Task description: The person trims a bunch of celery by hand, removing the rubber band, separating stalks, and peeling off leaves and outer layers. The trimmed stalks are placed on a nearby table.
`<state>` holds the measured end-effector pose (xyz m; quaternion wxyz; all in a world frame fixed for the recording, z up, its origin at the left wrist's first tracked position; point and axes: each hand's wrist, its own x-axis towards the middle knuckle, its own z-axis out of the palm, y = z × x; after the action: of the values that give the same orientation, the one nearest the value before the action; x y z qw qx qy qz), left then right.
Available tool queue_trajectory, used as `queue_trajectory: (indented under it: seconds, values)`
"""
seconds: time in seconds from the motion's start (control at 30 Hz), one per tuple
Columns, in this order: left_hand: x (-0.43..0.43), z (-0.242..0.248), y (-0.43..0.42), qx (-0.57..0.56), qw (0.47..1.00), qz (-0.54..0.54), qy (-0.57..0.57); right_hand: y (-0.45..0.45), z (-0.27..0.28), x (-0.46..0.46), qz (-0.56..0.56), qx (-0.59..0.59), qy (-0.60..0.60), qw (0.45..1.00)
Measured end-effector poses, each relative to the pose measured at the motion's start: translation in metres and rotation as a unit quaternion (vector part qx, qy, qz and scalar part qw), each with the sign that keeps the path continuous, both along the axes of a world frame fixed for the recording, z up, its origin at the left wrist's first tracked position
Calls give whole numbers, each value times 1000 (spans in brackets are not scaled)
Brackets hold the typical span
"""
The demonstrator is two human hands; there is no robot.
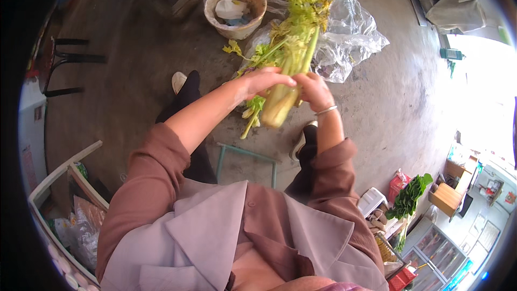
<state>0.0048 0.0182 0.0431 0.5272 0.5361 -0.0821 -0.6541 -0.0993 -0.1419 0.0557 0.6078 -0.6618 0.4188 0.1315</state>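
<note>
A large bunch of celery (284, 93) is held between my hands, its pale root end towards me and its yellowing leaves pointing away. My left hand (264, 83) grips the stalks from the left side. Around the right side of the bunch closes my right hand (316, 91), with a bangle on its wrist. Below the bunch, loose celery stems and leaves (253, 113) lie on the floor. A crumpled clear plastic bag (347, 36) is spread out behind and to the right of the bunch, partly hidden by it.
A worn bucket (235, 32) with some waste inside stands at the far side. A green metal stool frame (247, 152) shows between my legs. To the left is a dark-legged stool (60, 66); leafy greens (410, 198) and a red basket (402, 279) are at the right.
</note>
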Motion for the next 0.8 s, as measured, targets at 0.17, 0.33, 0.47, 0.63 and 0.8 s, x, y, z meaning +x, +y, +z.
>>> queue_trajectory:
  seconds: [0.17, 0.33, 0.47, 0.63, 0.8]
  values:
    - [-8, -15, -11, 24, 996, 85, 33, 7, -15, 7, 20, 92, -102, 990]
    - [8, -26, -19, -72, 970, 107, 206, -5, -11, 3, -95, 142, -182, 968]
    - [29, -17, -20, -101, 957, 156, 224, -26, -8, -7, -207, 94, -244, 943]
    - [35, -8, -18, -186, 944, 156, 222, -28, -21, -15, -160, 92, -218, 958]
    - [36, -10, -16, -201, 944, 156, 213, -12, -31, -10, -51, 60, -145, 986]
